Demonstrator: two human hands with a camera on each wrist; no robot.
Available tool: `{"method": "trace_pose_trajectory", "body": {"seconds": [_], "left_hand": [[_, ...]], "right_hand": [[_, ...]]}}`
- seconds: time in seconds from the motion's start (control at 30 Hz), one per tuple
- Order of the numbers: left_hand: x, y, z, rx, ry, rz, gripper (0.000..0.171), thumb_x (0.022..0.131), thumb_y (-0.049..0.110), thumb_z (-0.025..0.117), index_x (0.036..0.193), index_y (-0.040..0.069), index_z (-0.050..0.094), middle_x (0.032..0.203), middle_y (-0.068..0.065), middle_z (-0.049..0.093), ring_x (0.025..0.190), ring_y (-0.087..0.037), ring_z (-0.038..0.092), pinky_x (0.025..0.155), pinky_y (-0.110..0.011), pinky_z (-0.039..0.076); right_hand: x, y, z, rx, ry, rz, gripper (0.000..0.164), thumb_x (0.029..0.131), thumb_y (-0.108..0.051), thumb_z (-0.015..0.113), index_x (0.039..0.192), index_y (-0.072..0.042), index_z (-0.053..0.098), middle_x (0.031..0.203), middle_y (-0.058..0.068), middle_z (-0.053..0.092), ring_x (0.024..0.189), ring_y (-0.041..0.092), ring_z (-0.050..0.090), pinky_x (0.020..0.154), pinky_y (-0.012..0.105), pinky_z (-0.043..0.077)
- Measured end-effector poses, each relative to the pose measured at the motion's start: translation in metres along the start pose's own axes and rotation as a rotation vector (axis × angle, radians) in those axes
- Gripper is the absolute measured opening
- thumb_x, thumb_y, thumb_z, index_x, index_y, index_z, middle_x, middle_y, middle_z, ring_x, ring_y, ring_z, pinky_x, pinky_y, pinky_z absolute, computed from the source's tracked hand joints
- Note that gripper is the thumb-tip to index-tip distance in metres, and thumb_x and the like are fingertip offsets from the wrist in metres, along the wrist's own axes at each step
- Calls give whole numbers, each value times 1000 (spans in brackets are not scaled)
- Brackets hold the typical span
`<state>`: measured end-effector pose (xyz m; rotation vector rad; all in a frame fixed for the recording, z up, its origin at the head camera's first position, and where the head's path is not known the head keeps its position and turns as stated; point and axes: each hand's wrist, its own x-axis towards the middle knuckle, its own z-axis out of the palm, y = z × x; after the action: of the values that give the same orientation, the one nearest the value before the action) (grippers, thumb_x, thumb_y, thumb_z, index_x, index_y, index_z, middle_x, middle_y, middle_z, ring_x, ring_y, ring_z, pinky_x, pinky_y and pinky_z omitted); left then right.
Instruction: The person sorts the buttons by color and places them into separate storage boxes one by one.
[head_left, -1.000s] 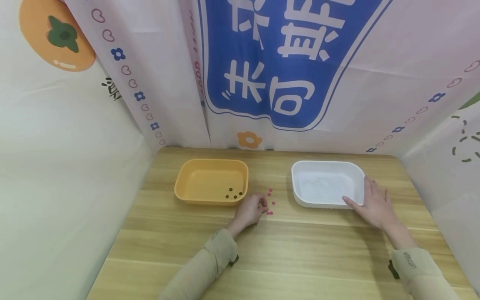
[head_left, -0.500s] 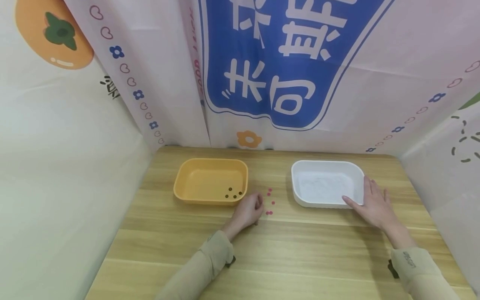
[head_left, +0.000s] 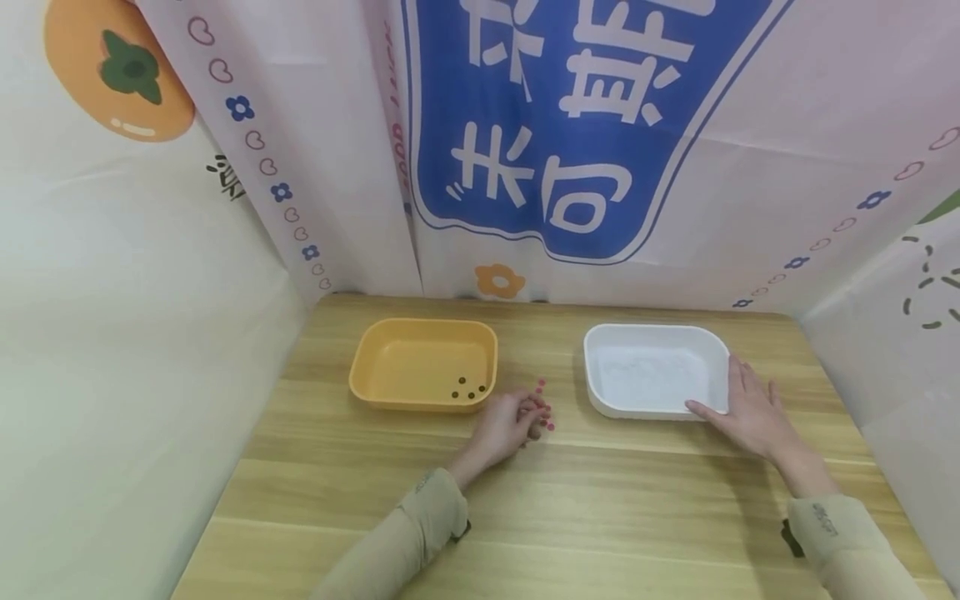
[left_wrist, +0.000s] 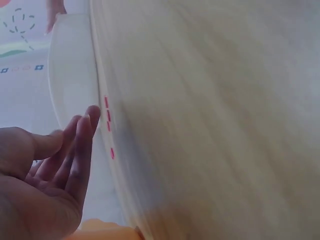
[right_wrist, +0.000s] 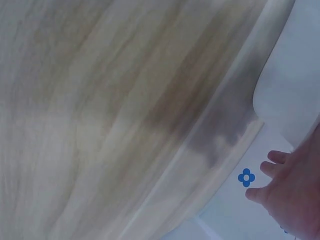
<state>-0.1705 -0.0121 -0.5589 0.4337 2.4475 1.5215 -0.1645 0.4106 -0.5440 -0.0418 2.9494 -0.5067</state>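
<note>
My left hand reaches in from the front, just right of the yellow tray. Its fingertips overlap a few of the small pink discs on the tabletop. In the left wrist view the fingers of this hand look loosely extended, and nothing shows between them and the thumb. Several small dark discs lie inside the yellow tray near its right end. My right hand rests at the right front corner of the white tray, thumb over the front rim, fingers straight along the side.
Both trays stand toward the back of the wooden table, with the pink discs in between. A printed cloth hangs right behind the table, and pale cloth walls close in both sides.
My left hand has uncurled from a loose fist and moved slightly right to the pink discs. The nearest two discs have shifted a little right. My right hand stays on the white tray.
</note>
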Motion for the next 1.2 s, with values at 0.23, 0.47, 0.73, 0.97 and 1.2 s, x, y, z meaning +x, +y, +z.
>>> {"method": "trace_pose_trajectory", "body": {"seconds": [0.23,0.47,0.73,0.97,1.2], "left_hand": [[0,12,-5,-259,47,31,29,107,-3,63,134,-12,64,121,-28,79,95,-48,81,78,-52,71],[3,23,-11,-270,59,61,25,105,-3,67,129,-9,70,123,-26,80,104,-45,81,92,-50,69],[9,40,-9,-221,63,43,20,100,1,76,120,-2,80,116,-23,81,99,-39,79,85,-31,69],[17,53,-1,-191,78,43,22,99,2,78,120,0,81,111,-18,81,91,-21,73,75,-46,71],[30,62,16,-162,61,106,18,99,1,77,116,-5,80,107,-23,81,82,-3,61,71,-13,57]], "right_hand": [[0,1,0,14,-15,2,127,104,-73,54,167,14,-15,171,51,4,158,71,10,127,87,1],[0,2,-1,28,-3,5,127,104,-73,54,167,13,-16,172,50,3,158,71,10,126,88,1],[-1,2,-1,27,-6,8,128,104,-74,54,167,13,-16,173,48,-1,159,70,9,127,88,1],[-1,1,-1,43,-1,8,127,104,-73,55,167,13,-14,173,48,-1,159,70,8,127,88,1],[0,0,-1,46,-2,11,128,104,-74,54,168,13,-13,173,48,-1,160,69,8,127,88,-1]]}}
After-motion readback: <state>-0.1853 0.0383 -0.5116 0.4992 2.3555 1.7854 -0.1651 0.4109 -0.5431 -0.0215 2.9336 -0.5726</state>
